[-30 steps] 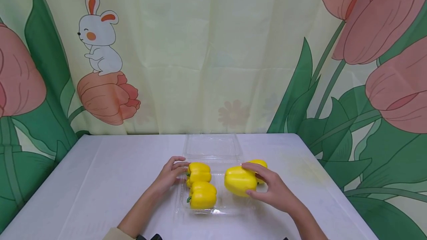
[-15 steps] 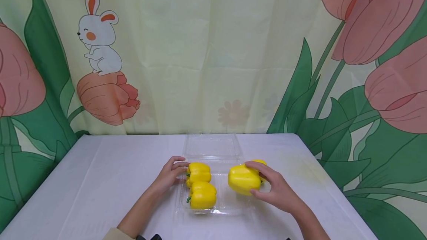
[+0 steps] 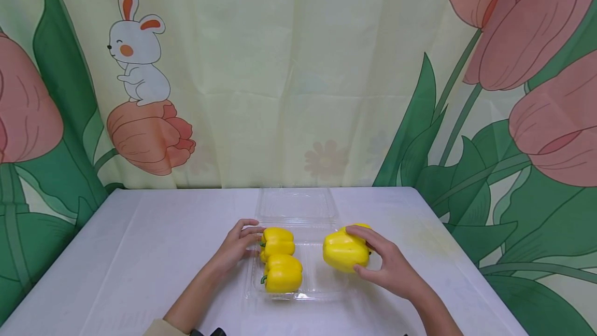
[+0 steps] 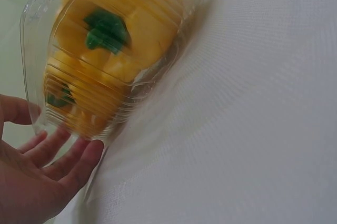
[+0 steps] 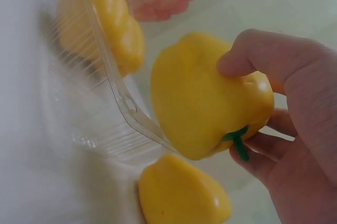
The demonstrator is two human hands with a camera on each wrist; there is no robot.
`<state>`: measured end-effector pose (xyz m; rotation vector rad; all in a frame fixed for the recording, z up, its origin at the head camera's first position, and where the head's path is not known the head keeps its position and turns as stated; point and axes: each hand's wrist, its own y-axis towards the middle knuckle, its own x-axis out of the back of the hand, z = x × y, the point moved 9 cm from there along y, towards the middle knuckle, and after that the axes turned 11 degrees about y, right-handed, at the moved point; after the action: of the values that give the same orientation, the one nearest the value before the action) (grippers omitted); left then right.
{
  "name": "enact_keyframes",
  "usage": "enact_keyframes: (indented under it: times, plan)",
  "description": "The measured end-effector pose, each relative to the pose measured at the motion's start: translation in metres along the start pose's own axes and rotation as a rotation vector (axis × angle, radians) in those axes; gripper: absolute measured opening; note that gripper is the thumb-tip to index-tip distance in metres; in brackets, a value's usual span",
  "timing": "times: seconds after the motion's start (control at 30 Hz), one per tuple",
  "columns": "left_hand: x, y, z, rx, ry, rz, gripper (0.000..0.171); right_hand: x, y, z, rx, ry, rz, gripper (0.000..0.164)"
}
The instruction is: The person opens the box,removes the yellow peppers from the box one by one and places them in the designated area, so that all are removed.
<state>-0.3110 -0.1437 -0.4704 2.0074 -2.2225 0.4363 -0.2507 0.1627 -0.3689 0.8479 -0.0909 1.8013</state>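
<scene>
My right hand (image 3: pixel 389 263) grips a yellow bell pepper (image 3: pixel 345 253) with thumb and fingers, over the right side of a clear plastic clamshell container (image 3: pixel 319 287). In the right wrist view that pepper's green stem (image 5: pixel 239 142) points toward the palm. Inside the container's left half lie a far yellow bell pepper (image 3: pixel 278 242) and a near yellow bell pepper (image 3: pixel 283 278). My left hand (image 3: pixel 235 245) holds the container's left wall by the rim, fingers against its outside in the left wrist view. Another yellow bell pepper (image 5: pixel 181 192) lies outside the container, mostly hidden in the head view.
The container's clear lid (image 3: pixel 297 205) lies folded back behind it. A white cloth covers the table (image 3: pixel 154 253). Behind the table's far edge hangs a curtain (image 3: pixel 252 92) printed with tulips and a rabbit.
My right hand has moved to the right with the bell pepper, which now covers more of the one behind it. The left hand and the container have stayed in place.
</scene>
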Motion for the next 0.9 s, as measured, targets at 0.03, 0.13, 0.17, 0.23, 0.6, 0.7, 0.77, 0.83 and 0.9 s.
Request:
enact_keyframes:
  times: [0.03,0.13,0.17,0.23,0.6,0.7,0.77,0.83,0.9]
  plan:
    - [0.0,-0.001,-0.001,-0.003,-0.007,0.0,0.039,0.0,0.0,0.0,0.0,0.002,0.001,0.069]
    - [0.0,-0.001,-0.001,-0.004,-0.01,-0.002,0.039,0.0,-0.001,-0.001,0.003,0.013,0.003,0.07]
    - [0.0,-0.001,-0.001,-0.003,-0.009,-0.003,0.039,0.001,-0.001,-0.001,0.005,0.016,0.004,0.07]
    - [0.0,-0.001,-0.001,-0.002,-0.005,-0.003,0.04,0.001,-0.002,-0.001,0.004,0.02,0.005,0.071]
    - [0.0,0.0,0.001,0.002,0.007,-0.009,0.04,0.004,-0.005,-0.005,-0.02,0.028,0.009,0.07]
    - [0.0,-0.001,0.001,0.005,0.006,-0.008,0.04,0.006,-0.007,-0.007,-0.04,0.009,-0.008,0.07]
    - [0.0,0.0,0.001,0.007,0.006,-0.006,0.04,0.008,-0.008,-0.009,-0.054,-0.004,-0.022,0.07]
    - [0.0,0.0,0.001,0.007,0.006,-0.003,0.04,0.01,-0.009,-0.01,-0.063,-0.02,-0.034,0.07]
    - [0.0,0.001,0.001,0.007,0.006,0.0,0.04,0.011,-0.009,-0.011,-0.064,-0.028,-0.046,0.07]
